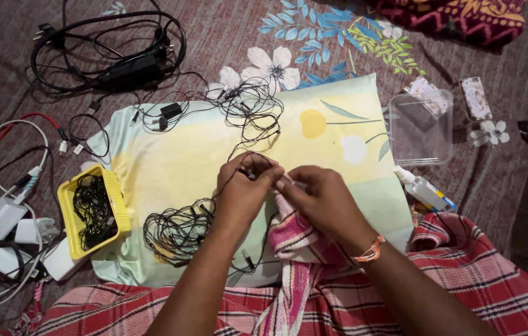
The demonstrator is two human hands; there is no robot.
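My left hand pinches a small black earphone piece at the end of a thin black cable, over a pale yellow pillow. My right hand, with an orange band on the wrist, presses a pink-and-white striped cloth against that piece. The two hands touch at the fingertips. A loose coil of black earphone wire lies just left of my left wrist. More tangled black wire trails up the pillow.
A yellow tray holding black wires sits at the pillow's left edge. White chargers and cables lie further left, a black power adapter with cord at top left. A clear plastic box and a small white bottle lie to the right.
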